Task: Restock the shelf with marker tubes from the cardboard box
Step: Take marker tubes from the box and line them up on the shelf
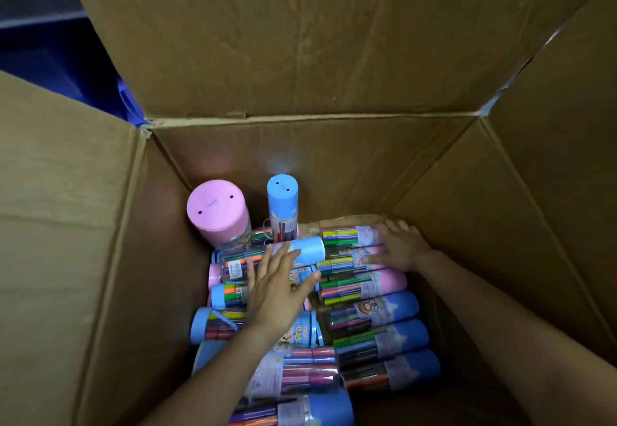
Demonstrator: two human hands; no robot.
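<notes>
Your left fingers lay straight and spread, released, their tips touching a blue-capped tube that lay on its side on top of the pile; nothing was clasped. Your left hand hovered flat over the tubes beneath it. At three o'clock from it, your right hand rested with relaxed, extended fingers on the capped ends of the far tubes in the right-hand row, pressing or touching rather than grasping.

Outward from the hands, the marker tubes lay mostly flat in two rough rows across the bottom of the cardboard box. At eleven o'clock from your left hand a wide pink-capped tube stood upright, and at twelve o'clock a slim blue-capped tube stood just beside it.

No shelf was in view, so you could not judge how much had been stocked. The box held only a low layer against its tall walls, which suggests a good share may have gone out already, yet many tubes were left. Neither hand had lifted one yet; the next pick was only being chosen.
</notes>
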